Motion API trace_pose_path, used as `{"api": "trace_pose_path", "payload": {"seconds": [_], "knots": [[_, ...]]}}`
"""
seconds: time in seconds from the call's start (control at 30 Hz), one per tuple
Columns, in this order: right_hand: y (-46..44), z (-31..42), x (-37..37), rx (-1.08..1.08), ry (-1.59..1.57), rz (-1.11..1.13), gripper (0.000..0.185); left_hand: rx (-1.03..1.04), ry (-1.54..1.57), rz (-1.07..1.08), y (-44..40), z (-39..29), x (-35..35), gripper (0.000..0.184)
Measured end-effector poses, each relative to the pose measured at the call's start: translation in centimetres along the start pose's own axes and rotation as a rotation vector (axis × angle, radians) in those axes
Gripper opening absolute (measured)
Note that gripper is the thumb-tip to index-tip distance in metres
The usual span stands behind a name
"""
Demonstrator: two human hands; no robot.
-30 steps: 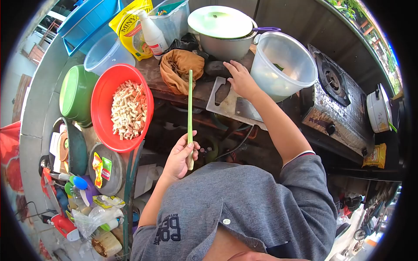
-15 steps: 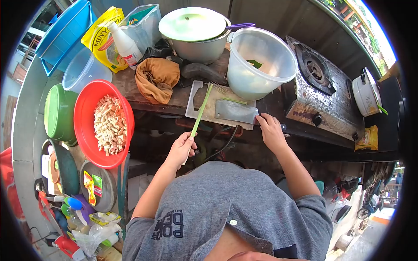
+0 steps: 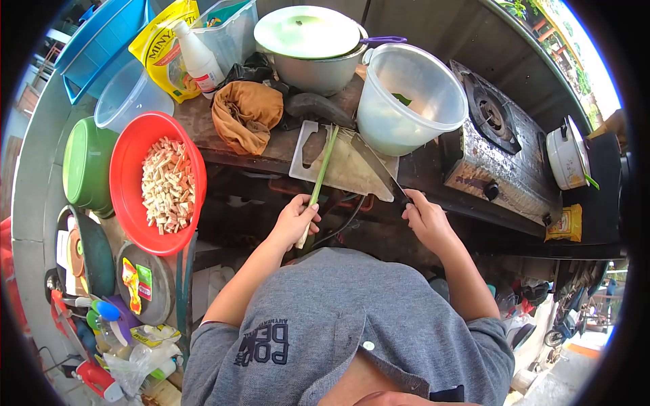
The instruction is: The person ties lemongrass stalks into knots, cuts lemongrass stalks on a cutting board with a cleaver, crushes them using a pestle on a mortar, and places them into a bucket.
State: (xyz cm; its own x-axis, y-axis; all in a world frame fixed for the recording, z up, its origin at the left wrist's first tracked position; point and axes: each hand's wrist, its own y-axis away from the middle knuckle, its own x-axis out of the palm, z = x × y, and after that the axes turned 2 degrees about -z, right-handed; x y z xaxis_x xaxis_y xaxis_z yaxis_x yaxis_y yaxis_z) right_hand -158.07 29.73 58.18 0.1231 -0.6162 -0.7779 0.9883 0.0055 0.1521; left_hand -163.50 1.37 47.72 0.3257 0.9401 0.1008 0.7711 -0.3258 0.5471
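Observation:
My left hand (image 3: 296, 218) is closed around a long green stalk, which looks like lemongrass (image 3: 326, 164). Its pale thick end sticks out below the fist, and its green end reaches over the left part of a white cutting board (image 3: 296, 168). In my right hand (image 3: 426, 220) is the dark handle of a cleaver (image 3: 376, 164). The blade stands nearly on edge, slanting across the right side of the board, apart from the stalk. Thin cut strands lie at the board's far edge.
Behind the board stand a translucent bucket (image 3: 409, 125), a lidded pot (image 3: 315, 74) and a brown cloth (image 3: 247, 118). A gas stove (image 3: 497, 152) is at the right. On the left, a red basin (image 3: 122, 183) holds many small pale cut pieces.
My right hand has gripped the cleaver's handle and turned the blade from lying flat to on edge. The stalk has slid lower through my left hand, with more of its pale end showing.

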Motion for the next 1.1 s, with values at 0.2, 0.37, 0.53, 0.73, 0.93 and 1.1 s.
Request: {"api": "trace_pose_path", "payload": {"seconds": [0.2, 0.37, 0.53, 0.73, 0.93, 1.1], "knots": [[-1.7, 2.4, 2.5, -0.023, -0.164, 0.061, 0.034, -0.008, 0.048, 0.015, -0.2, -0.1, 0.4, 0.031], [-3.3, 3.4, 4.6, -0.207, -0.065, -0.002, 0.032, 0.011, 0.027, 0.004, -0.2, 0.0, 0.9, 0.032], [-3.7, 3.8, 5.7, -0.204, 0.086, 0.022, 0.028, 0.026, 0.017, -0.011, 0.0, -0.2, 1.2, 0.031], [-3.5, 4.7, 6.3, -0.182, 0.196, -0.010, 0.022, 0.085, 0.019, -0.034, -0.4, 0.2, 1.7, 0.029], [-4.1, 4.9, 6.4, -0.181, 0.211, -0.039, 0.021, 0.104, 0.014, -0.031, -0.6, 0.4, 1.9, 0.027], [-4.4, 4.9, 6.6, -0.166, 0.294, -0.015, 0.020, 0.112, 0.019, -0.035, -0.7, 0.5, 1.9, 0.026]]}}
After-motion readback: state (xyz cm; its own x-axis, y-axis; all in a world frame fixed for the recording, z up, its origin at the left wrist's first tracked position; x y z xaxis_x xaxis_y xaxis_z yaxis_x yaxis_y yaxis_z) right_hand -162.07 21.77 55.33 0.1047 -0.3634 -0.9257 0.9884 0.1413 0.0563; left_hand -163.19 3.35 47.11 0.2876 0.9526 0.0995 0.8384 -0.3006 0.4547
